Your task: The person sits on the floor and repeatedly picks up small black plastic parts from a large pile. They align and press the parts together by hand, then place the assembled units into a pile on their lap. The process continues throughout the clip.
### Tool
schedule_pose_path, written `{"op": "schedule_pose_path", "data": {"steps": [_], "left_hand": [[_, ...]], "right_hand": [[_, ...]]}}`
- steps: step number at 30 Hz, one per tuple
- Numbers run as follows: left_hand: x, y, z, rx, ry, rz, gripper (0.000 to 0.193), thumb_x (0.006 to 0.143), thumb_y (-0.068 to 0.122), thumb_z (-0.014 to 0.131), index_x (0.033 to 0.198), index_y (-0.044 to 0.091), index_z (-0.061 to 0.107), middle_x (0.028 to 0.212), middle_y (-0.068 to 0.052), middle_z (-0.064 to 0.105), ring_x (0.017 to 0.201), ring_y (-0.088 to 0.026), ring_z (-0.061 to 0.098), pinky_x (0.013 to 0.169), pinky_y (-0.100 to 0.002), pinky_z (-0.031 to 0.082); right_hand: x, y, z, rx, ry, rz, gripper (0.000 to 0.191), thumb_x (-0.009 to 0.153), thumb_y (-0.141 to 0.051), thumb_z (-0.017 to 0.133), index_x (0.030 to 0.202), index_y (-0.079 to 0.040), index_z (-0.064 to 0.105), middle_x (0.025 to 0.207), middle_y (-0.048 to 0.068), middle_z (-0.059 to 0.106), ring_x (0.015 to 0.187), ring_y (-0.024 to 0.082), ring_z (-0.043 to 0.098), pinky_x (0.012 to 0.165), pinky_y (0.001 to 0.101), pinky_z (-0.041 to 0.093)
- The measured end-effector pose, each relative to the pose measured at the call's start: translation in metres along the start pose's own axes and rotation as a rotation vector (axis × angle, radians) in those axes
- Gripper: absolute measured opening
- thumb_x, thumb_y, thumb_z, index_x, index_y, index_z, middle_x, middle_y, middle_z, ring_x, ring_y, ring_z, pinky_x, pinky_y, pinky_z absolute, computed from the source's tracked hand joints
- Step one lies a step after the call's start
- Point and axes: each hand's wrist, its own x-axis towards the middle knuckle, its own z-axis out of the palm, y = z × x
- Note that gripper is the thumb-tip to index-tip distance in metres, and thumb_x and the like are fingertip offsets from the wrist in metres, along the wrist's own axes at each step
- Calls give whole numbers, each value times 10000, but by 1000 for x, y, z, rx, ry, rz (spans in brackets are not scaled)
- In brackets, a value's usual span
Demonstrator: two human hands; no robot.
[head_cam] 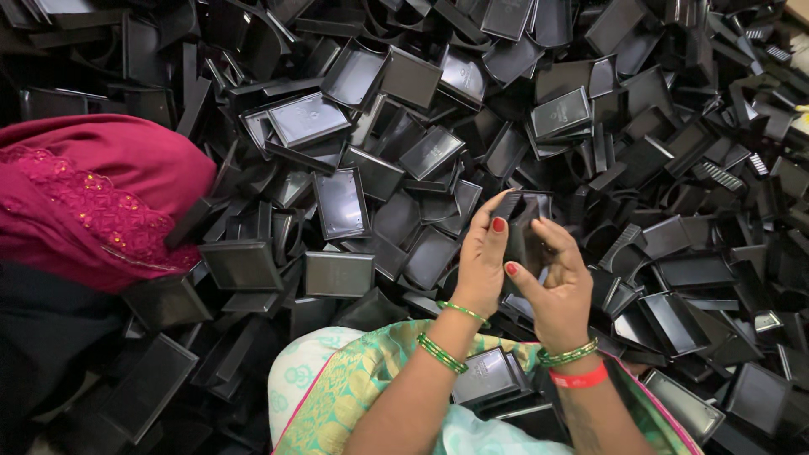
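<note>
I see the small black moulded plastic tray piece (524,227) held just right of the frame's centre, raised above the heap and caught between both hands, tilted on edge so that its open hollow seems to face the wearer, though the shadow inside hides any detail. It looks like a shallow rectangular shell of matte black plastic with thin upright walls and squared corners, glossy only where light catches a rim. My left hand (482,263) closes on it from about 8 o'clock, thumb and forefinger pinching its near wall; my right hand (556,282) clamps it from about 4 o'clock, fingers curled over the top edge. To handle it well, I judge I should keep the grip on the walls rather than the thin floor, hold it steady and square to the eye, and press evenly from both sides so the shell does not twist or spring out. Outward from it, the great heap of loose black plastic trays and lids (472,126) spreads from 9 o'clock round through 12 to 4 o'clock. My green and cream patterned garment (337,379) lies at 6 o'clock, and another person's magenta embroidered cloth (93,194) sits at 9 o'clock.
</note>
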Motion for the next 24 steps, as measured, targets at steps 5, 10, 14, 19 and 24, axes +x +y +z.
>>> {"op": "schedule_pose_path", "data": {"steps": [5, 10, 14, 19, 24], "left_hand": [[-7, -5, 7, 28, 9, 26, 712, 1012, 558, 595, 1518, 75, 463, 1383, -43, 574, 1243, -121, 546, 1093, -277, 438], [-3, -10, -5, -29, 80, -42, 721, 954, 592, 575, 1469, 95, 488, 1346, -25, 606, 1182, -138, 580, 1039, -310, 464], [3, -24, -6, 339, 113, 17, 566, 995, 532, 609, 1277, 40, 620, 1256, -98, 634, 1150, -194, 597, 1031, -318, 478], [-18, -41, 12, 850, -37, 44, 465, 1022, 440, 612, 1093, -6, 719, 1037, -193, 687, 992, -328, 671, 891, -379, 526], [-33, -38, 25, 1102, -213, 52, 475, 930, 420, 722, 974, -50, 674, 926, -236, 672, 896, -416, 659, 795, -448, 530]], "right_hand": [[-1, -2, 14, 4, 31, -6, 553, 957, -79, 704, 1471, -14, 512, 1550, 99, 493, 1420, 203, 493, 1224, 355, 377], [-5, 11, 13, -399, -144, -171, 584, 1122, -328, 462, 1589, 8, 358, 1694, 131, 302, 1576, 253, 280, 1274, 366, 217], [6, 36, -24, -179, 22, 115, 496, 1114, -426, 479, 1373, -5, 523, 1381, 98, 531, 1243, 159, 491, 1051, 294, 391], [10, 59, -75, -399, 407, 430, 564, 1094, -505, 455, 845, -35, 644, 751, -22, 607, 688, 92, 510, 630, 296, 427], [-3, 67, -111, -631, 448, 232, 633, 1171, -519, 453, 839, 14, 532, 731, 4, 452, 731, 107, 385, 641, 328, 349]]}}
